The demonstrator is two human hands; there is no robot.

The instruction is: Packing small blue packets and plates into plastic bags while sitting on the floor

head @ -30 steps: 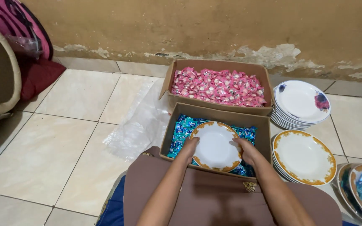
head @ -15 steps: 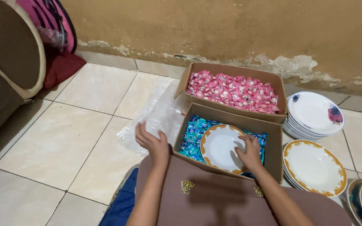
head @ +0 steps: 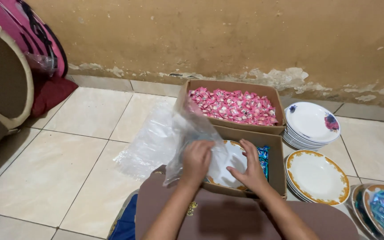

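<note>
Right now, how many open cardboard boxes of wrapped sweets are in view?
2. The brown cardboard box of pink sweets sits by the wall; the nearer cardboard box of blue sweets holds a gold-rimmed white plate under both hands. None other shows.

You sit on a pale tiled floor (head: 81,146). On it lie two open boxes, the far box (head: 232,89) of pink sweets touching the near box (head: 274,166), a heap of clear bags (head: 150,144) to their left, and plate stacks (head: 312,126) to their right.
</note>
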